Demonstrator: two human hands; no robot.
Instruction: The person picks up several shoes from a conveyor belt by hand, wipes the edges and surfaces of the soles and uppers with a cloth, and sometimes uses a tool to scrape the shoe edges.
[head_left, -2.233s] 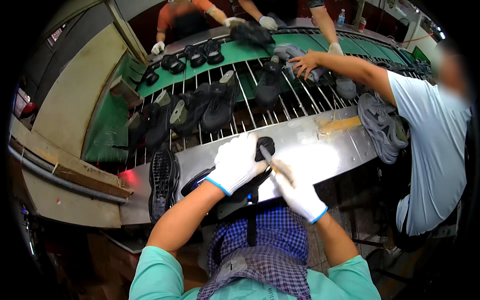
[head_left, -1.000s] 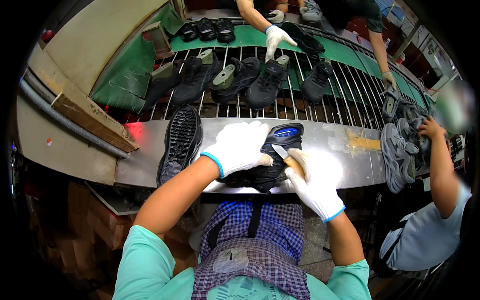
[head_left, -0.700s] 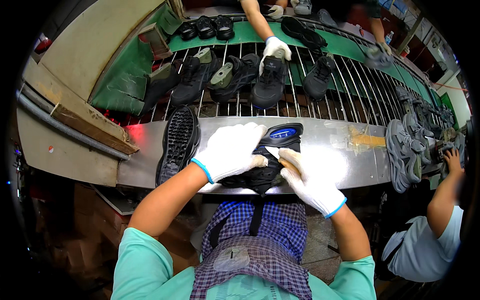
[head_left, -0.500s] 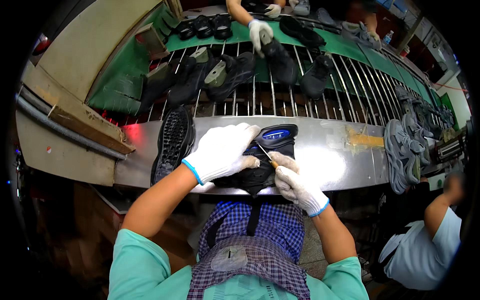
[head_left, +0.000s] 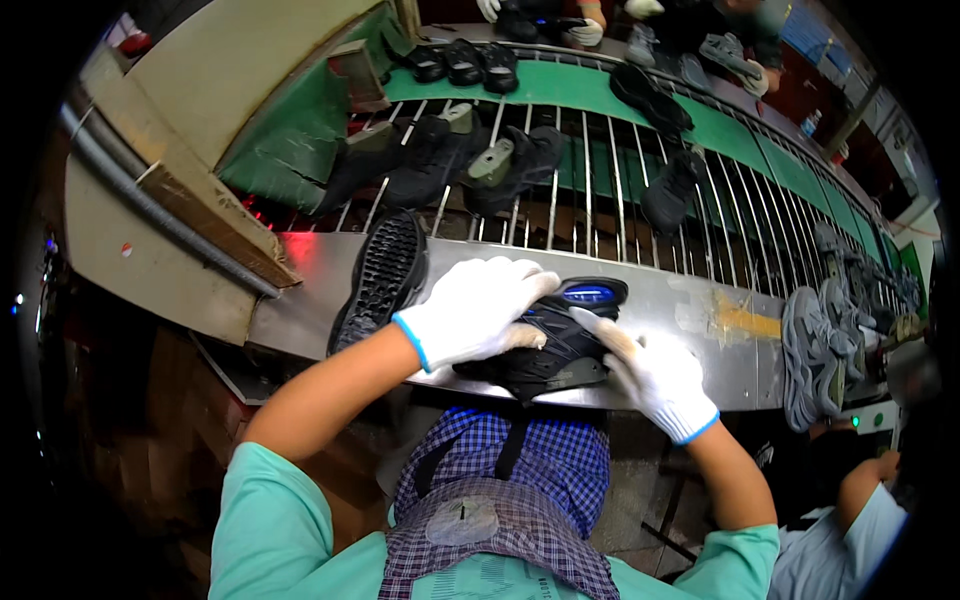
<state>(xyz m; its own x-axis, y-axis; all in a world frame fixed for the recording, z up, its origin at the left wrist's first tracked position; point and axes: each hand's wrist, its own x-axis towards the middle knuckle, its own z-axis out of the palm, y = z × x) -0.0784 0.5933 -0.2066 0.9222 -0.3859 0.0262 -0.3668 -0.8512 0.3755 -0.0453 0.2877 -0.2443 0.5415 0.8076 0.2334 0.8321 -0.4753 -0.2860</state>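
Observation:
A black shoe point(head_left: 558, 345) with a blue translucent heel window lies on the metal ledge in front of me. My left hand point(head_left: 478, 308), in a white knit glove, is closed over the shoe's left side, thumb toward its middle. On the opposite side, my gloved right hand point(head_left: 655, 375) touches the shoe's edge with its index finger stretched out. No tool shows in the right hand; its palm side is hidden. Left of the left hand, another black shoe point(head_left: 380, 280) lies with its studded sole up.
Beyond the metal ledge point(head_left: 690, 340) runs a rack of metal rods point(head_left: 620, 190) bearing several black shoes. Grey shoes point(head_left: 812, 350) stand at the right end. Other people's gloved hands work across the rack, and a seated person point(head_left: 850, 540) is at lower right.
The wooden-handled awl in my right hand is out of sight, and that hand has moved right with its index finger extended. The co-worker's hand and the shoe it held have left the rack's middle.

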